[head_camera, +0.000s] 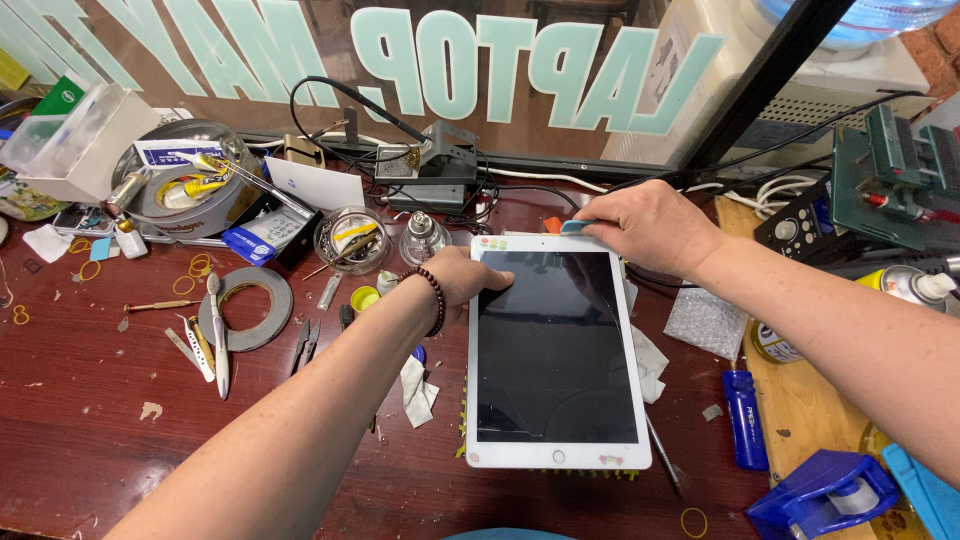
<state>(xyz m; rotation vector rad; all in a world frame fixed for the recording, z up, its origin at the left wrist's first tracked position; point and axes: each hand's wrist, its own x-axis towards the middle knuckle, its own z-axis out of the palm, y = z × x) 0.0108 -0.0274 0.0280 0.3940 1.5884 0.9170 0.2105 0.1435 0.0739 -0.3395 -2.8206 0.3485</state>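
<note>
A white-framed tablet (555, 350) lies flat in the middle of the desk (90, 430), its tall dark screen (555, 345) unlit and cracked near the right edge. Small coloured stickers (487, 243) dot its top left corner, and more sit by the bottom right corner. Large pale green sign lettering (480, 60) runs across the glass pane behind the desk. A blue and white packet (255, 240) lies left of the tablet, beside a round metal tin bearing a white and blue label (165, 153).

The right hand (650, 225) hides most of a small blue tool (578, 227). The picture's edge cuts off the blue tape holder (820, 497).
</note>
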